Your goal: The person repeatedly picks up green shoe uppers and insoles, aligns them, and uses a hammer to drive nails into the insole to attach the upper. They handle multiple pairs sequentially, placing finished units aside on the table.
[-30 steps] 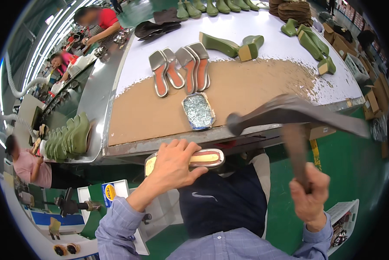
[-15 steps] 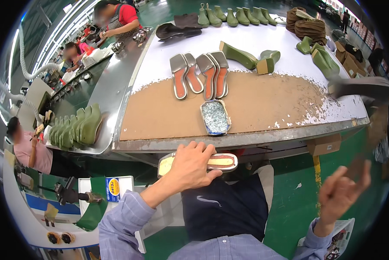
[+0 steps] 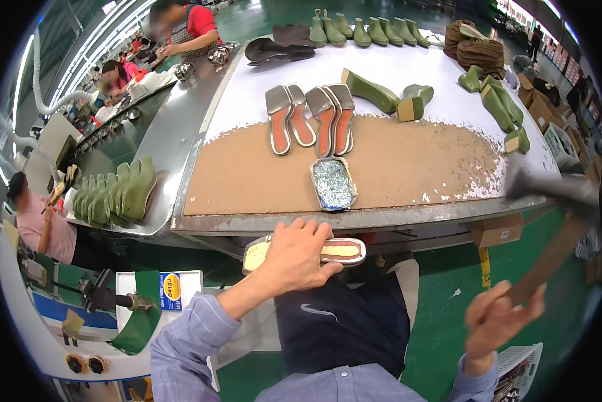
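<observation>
1. The left hand [image 3: 294, 254] clasps a shoe bottom [image 3: 343, 250], its palm across the middle, fingers over the far edge and thumb along the near side.
2. The left forearm slants up from the lower left, its blue sleeve [image 3: 197, 335] pushed back from the wrist.
3. The right hand [image 3: 498, 320] grips a hammer [image 3: 545, 261] near the handle's lower end, held out to the right, well apart from the shoe bottom; the handle tilts up and rightward to a blurred head.
4. The shoe bottom lies yellow-and-brown face up, above the dark cloth [image 3: 341, 331] on the lap, just before the table [image 3: 247, 184].
5. On the table, near its front edge, sits a tray [image 3: 325, 205] of small metal pieces.
6. Beyond it lie red-and-silver soles [image 3: 279, 127], then green shoe lasts [image 3: 371, 92].
</observation>
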Available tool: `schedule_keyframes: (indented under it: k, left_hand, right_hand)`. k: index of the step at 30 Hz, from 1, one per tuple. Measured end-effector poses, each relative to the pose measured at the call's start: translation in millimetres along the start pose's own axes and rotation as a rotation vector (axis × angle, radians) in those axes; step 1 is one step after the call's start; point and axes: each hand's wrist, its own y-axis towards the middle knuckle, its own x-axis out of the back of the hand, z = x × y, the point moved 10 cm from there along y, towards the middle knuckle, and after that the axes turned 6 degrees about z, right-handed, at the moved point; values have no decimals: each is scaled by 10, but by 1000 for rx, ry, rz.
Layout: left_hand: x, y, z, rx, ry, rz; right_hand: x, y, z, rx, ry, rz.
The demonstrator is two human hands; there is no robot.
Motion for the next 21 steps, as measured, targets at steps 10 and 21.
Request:
schedule_keyframes:
  k: [10,21]
  left_hand:
    - [-52,-25,10,4,73,63]
    - [1309,-432,1605,293,-770,-547]
  right_hand:
    - [-662,476,-499,-11,-883,340]
    - [511,1251,-1519,36,-1447,112]
